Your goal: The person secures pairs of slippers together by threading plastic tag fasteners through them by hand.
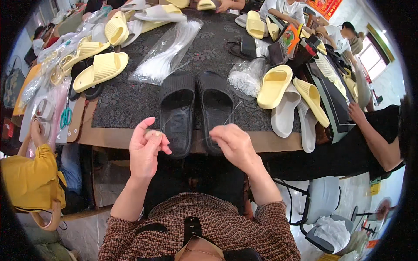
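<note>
- Head view: two black slides point(196, 111) lie side by side at the table's point(278, 140) near edge, long axes running away from the person, toes far.
- Left hand point(146, 150) pinches a thin clear plastic tie point(164, 125), fingers nearly closed, just before the left slide.
- Right hand point(235, 143) pinches another tie point(233, 114) over the right slide.

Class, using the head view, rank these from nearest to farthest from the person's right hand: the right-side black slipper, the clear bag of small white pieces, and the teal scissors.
From the right hand:
1. Right-side black slipper, just beyond the hand at the table edge.
2. Clear bag of small white pieces, farther back, slightly right.
3. Teal scissors, far off at the left edge.
</note>
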Demonstrator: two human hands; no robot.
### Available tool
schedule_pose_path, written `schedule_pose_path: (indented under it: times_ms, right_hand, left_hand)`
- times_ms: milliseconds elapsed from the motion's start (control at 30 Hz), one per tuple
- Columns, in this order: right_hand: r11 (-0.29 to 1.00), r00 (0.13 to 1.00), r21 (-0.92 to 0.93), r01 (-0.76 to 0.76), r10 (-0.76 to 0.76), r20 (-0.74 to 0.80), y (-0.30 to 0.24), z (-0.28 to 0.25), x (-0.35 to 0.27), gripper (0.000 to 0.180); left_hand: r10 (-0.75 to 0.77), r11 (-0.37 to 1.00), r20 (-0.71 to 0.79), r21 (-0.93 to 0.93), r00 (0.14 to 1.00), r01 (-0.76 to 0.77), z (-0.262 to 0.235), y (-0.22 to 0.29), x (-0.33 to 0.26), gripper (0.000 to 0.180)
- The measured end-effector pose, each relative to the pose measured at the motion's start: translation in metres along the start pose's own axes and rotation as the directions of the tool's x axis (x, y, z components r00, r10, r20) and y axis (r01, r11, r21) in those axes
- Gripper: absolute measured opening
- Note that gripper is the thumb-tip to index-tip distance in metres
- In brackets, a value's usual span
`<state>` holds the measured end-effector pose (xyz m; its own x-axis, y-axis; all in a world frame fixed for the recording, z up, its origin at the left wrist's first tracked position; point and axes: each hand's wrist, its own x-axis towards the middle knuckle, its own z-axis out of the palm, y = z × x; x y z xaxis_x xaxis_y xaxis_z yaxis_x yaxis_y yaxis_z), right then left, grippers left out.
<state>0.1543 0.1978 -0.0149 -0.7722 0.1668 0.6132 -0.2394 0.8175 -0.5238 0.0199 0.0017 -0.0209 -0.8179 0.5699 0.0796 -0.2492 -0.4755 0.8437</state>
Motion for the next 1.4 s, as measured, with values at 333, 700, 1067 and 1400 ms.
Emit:
schedule_pose_path:
  times_ms: [333, 700, 1067, 1400]
  right_hand:
    - [0.992, 0.959, 0.089, 0.088, -0.109, 0.263, -0.024, 0.005, -0.013, 0.015]
    - [0.995, 0.948, 0.025, 0.102, -0.104, 0.302, 0.021, 0.005, 0.012, 0.012]
    - [0.956, 0.980, -0.289, 0.054, 0.005, 0.198, 0.063, 0.005, 0.033, 0.007]
    - [0.917, 0.930, -0.185, -0.352, 0.321, -0.180, 0.123, -0.013, 0.051, 0.017]
  left_hand:
    - [-0.221, 0.954, 0.013, 0.213, 0.975, 0.213, -0.024, -0.009, -0.009, 0.011]
    - [-0.223, 0.836, 0.132, 0.536, 0.966, 0.120, -0.003, -0.010, 0.024, 0.030]
    - [-0.082, 0.180, 0.384, 0.913, 0.919, -0.366, 0.020, -0.057, 0.108, 0.083]
    - [-0.082, -0.087, 0.398, 0.910, 0.914, -0.405, 0.034, -0.065, 0.108, 0.089]
